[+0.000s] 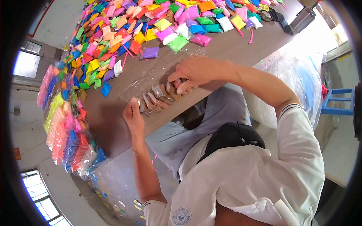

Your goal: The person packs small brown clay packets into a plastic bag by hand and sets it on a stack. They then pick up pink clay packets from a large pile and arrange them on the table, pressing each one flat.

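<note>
A row of small brown packets [160, 97] lies in a clear plastic bag [141, 83] near the table's front edge. At the row's left end, my left hand [134, 116] has its thumb and fingers closed on the bag's edge. My right hand [193, 74] curls over the right end of the row, its fingers pinching a brown packet; its palm hides part of the bag. A purple packet [150, 52] and a light green packet [177, 43] lie just beyond the bag.
A large heap of coloured packets [113, 37] spreads over the far and left table [113, 113]. Filled clear bags [68, 132] hang over the left edge. Pink sticks, a tape roll [266, 15], a phone [285, 24] and a metal flask [302, 19] lie beyond. A blue stool [336, 101] stands right.
</note>
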A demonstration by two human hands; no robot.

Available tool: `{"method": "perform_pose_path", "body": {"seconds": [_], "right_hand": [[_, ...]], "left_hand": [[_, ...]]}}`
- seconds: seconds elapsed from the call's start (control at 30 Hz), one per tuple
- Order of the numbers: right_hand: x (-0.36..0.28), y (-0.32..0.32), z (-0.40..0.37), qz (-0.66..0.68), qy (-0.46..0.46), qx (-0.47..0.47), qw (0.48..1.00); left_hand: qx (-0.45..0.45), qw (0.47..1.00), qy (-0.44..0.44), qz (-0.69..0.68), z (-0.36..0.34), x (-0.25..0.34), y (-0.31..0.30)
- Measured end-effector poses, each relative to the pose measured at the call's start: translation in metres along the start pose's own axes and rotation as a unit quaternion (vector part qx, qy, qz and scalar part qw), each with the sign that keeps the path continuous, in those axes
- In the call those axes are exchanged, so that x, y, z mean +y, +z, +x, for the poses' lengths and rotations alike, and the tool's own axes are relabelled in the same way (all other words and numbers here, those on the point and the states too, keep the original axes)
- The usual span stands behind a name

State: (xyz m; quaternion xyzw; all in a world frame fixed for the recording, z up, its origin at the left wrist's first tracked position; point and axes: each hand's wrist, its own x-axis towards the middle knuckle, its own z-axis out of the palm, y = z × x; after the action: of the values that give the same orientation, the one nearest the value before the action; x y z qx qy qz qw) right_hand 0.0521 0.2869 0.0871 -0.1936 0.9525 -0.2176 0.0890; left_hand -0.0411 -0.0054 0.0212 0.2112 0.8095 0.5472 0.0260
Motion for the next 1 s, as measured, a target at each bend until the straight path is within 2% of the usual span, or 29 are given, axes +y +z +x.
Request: {"method": "perform_pose_path", "body": {"seconds": [0.03,0.1,0.2,0.27,0.3,0.33,0.4,0.47,0.6,0.7,0.8,1.0], "right_hand": [[-0.004,-0.01,0.004,0.074,0.045,-0.062,0.994],[-0.009,-0.027,0.013,0.217,0.132,-0.185,0.949],[0.01,-0.011,0.032,0.266,0.09,-0.208,0.937],[0.036,0.018,0.044,0.196,-0.005,-0.12,0.973],[0.033,0.016,0.042,0.175,-0.022,-0.092,0.98],[0.03,0.014,0.04,0.153,-0.037,-0.063,0.986],[0.022,0.004,0.029,0.139,-0.005,-0.035,0.99],[0.034,0.013,0.037,0.136,0.022,-0.077,0.987],[0.017,-0.008,0.038,0.141,0.076,-0.151,0.975],[0.028,0.006,0.036,0.134,0.022,-0.068,0.988],[0.027,0.012,0.036,0.12,0.012,-0.018,0.992],[-0.001,-0.016,0.026,0.196,0.061,-0.094,0.974]], "left_hand": [[0.006,1.0,0.004,-0.006,0.001,0.001,0.002],[0.009,1.0,-0.004,-0.021,0.001,0.003,0.004],[0.005,0.999,-0.035,-0.023,0.0,0.006,0.001],[0.012,0.999,-0.043,0.001,0.001,0.004,-0.003],[0.023,0.998,-0.052,0.017,0.002,0.004,-0.007],[0.035,0.997,-0.062,0.032,0.004,0.003,-0.013],[0.057,0.996,-0.065,0.022,0.008,-0.001,-0.022],[0.08,0.995,-0.054,-0.028,0.01,-0.004,-0.029],[0.065,0.997,-0.043,0.001,0.015,0.008,-0.033],[0.031,0.998,-0.031,0.046,0.017,0.021,-0.019],[-0.004,0.998,0.013,0.06,0.019,0.028,-0.004],[-0.042,0.98,0.103,0.165,0.021,0.044,0.016]]}}
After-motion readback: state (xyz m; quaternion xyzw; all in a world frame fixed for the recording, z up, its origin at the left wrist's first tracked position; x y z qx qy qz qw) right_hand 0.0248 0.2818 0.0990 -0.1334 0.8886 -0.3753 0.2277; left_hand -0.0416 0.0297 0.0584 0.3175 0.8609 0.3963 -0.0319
